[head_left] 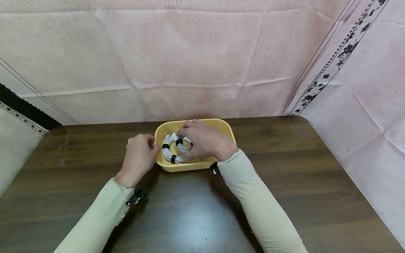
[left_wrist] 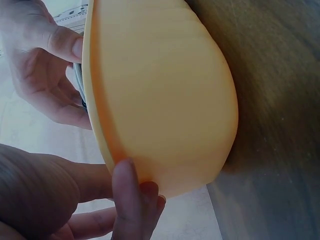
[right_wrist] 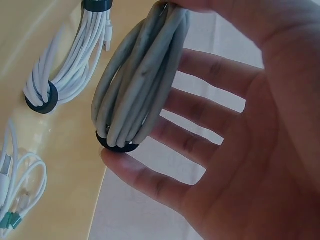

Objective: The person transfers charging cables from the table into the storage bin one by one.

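Note:
A yellow plastic tub (head_left: 186,168) stands at the back of the table. My left hand (head_left: 138,157) is at its left end; in the left wrist view the fingers (left_wrist: 125,190) pinch the rim. My right hand (head_left: 207,140) reaches over the tub and holds a coil of grey cable (right_wrist: 137,80) between thumb and fingers. A black band (right_wrist: 117,145) binds that coil at its lower end. Under it, a larger white cable coil (head_left: 167,153) with black bands lies in the tub. The right wrist view also shows a thinner white cable (right_wrist: 37,175) with a green tie.
The brown wooden table (head_left: 190,211) has a rounded far right corner. Pink floral sheeting (head_left: 190,63) hangs close behind the tub, and a pale sheet (head_left: 364,116) borders the right side. Dark straps are on both wrists.

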`<state>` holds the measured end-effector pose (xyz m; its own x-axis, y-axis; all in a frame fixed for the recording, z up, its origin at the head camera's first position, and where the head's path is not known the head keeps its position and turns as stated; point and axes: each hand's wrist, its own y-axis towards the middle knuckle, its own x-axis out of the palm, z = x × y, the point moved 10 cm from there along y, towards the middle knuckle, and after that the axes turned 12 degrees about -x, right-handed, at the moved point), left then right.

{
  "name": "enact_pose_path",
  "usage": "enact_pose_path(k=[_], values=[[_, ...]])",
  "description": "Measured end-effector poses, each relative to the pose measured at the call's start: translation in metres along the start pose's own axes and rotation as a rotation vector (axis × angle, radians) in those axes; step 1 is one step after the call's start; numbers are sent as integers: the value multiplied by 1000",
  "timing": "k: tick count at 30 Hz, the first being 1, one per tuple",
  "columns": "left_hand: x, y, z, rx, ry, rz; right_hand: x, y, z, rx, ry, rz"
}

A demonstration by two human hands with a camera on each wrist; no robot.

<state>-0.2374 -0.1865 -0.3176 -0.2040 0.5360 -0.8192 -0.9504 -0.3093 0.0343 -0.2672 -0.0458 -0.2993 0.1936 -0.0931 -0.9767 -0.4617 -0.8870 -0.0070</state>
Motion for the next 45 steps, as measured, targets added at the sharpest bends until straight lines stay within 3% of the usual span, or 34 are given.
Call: enact_pose_path(k=[11, 45], values=[[3, 1, -2, -19, -9, -27, 1, 5, -1, 1, 12, 5], [1, 0, 0, 0, 1, -1, 15, 19, -4, -1, 4, -23]])
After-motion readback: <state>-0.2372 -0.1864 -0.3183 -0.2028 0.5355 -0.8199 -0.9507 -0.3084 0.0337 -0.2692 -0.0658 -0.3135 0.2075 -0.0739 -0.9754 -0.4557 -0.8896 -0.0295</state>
